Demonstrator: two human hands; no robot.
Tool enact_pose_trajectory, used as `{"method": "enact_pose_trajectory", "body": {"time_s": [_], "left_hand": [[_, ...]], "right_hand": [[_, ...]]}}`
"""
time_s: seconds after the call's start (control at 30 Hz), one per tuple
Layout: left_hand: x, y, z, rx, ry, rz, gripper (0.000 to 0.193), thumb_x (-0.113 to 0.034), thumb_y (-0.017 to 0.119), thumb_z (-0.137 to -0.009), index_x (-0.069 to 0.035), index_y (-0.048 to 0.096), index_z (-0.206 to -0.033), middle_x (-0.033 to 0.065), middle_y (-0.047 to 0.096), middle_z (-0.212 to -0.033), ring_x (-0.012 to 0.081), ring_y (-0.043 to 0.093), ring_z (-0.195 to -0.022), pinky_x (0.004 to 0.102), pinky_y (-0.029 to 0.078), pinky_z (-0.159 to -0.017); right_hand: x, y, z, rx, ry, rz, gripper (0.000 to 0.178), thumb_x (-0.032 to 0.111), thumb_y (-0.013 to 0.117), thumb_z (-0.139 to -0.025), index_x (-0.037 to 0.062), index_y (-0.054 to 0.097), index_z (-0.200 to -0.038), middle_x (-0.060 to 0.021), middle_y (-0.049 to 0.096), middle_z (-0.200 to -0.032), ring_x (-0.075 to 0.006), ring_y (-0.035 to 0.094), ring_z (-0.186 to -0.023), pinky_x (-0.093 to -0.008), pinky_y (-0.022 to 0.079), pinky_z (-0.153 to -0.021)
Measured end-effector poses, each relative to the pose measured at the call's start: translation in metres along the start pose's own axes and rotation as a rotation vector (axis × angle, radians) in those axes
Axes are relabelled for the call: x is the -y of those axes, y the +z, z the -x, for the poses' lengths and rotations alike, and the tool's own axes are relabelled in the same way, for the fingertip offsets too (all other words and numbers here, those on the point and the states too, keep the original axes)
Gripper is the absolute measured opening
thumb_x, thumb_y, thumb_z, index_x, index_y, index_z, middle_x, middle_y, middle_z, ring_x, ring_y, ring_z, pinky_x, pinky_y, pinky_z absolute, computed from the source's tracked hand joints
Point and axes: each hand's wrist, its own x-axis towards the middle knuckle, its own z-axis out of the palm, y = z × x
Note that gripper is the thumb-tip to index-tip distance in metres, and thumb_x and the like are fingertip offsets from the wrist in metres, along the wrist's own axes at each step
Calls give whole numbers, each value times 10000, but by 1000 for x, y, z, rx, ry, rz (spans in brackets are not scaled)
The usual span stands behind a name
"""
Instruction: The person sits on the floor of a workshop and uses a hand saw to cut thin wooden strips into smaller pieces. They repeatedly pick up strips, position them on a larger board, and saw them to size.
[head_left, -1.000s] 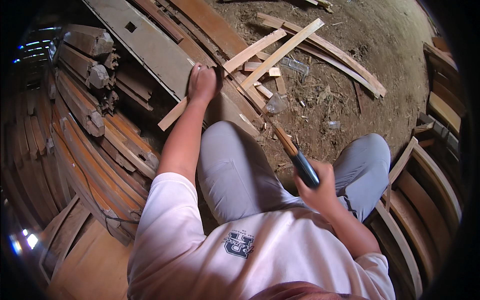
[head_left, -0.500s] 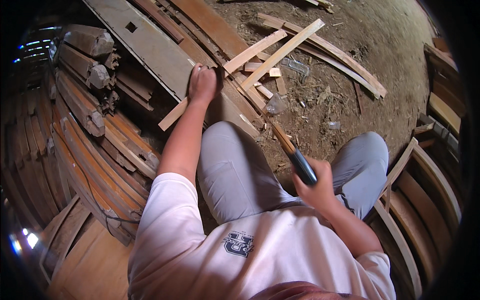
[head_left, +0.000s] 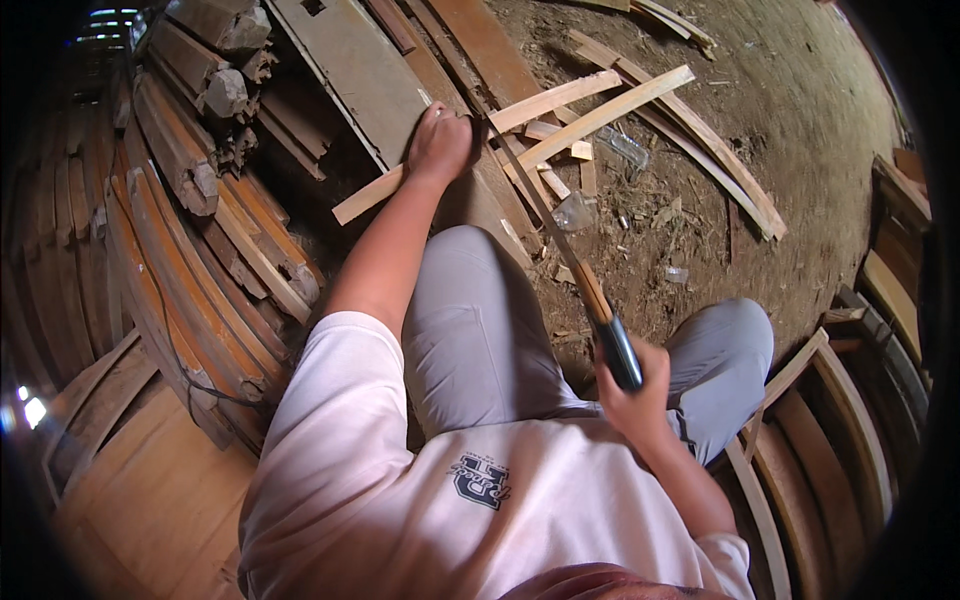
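1. The left hand (head_left: 441,146) is curled down over a thin wood strip (head_left: 368,195). Its fingers are bent in tight on it, but the fingertips are hidden.
2. The strip lies under those fingers. One end pokes out at 8 o'clock, and what looks like its other end sticks out at 2 o'clock.
3. The right hand (head_left: 637,385) has its fingers closed around the dark handle (head_left: 621,356) of a saw (head_left: 543,215).
4. From the right hand, the saw points to 11 o'clock. Its far end meets the strip just beside the left hand, at 3 o'clock from it. I cannot tell how deep the cut is.
5. From the left hand, a wide grey board (head_left: 365,70) lies between 10 and 11 o'clock, and a big wood pile (head_left: 190,285) sits at 8 o'clock.
6. A clear bottle (head_left: 628,150) lies on the dirt floor (head_left: 690,290) at 3 o'clock.
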Motion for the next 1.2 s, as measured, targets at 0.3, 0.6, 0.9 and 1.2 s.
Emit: {"method": "enact_pose_trajectory", "body": {"time_s": [0.3, 0.6, 0.9, 1.2], "left_hand": [[-13, 4, -6, 88, -515, 753, 513, -239, 344, -928, 95, 626, -1195, 247, 416, -1556, 399, 409, -1416, 403, 332, -1169], [-1, 6, 2, -32, 16, 27, 138, -57, 611, -816, -18, 742, -836, 170, 710, -867, 282, 666, -970, 376, 448, -1040], [4, 29, -4, -25, -176, 301, 233, -99, 498, -916, 8, 703, -889, 251, 678, -1145, 371, 528, -1303, 399, 413, -1126], [-8, -10, 0, 66, 0, 23, 187, -49, 563, -855, -15, 746, -870, 171, 722, -945, 286, 649, -1071, 367, 468, -1042]], "right_hand": [[-16, 57, -105, -114, 70, -126, 120, 84, 718, -836, -31, 682, -832, -106, 611, -629, -134, 553, -573, -322, 459, -566], [13, -13, 4, -11, 115, -14, 59, 21, 668, -780, -14, 675, -827, -131, 617, -634, -220, 645, -567, -320, 489, -592], [-4, 57, -114, -61, 15, -85, 122, 70, 698, -826, -47, 671, -845, -143, 594, -611, -164, 550, -558, -344, 471, -573], [26, -24, -2, 31, 130, 38, 66, 21, 689, -790, -29, 671, -830, -141, 586, -617, -167, 611, -549, -320, 483, -581]]}}
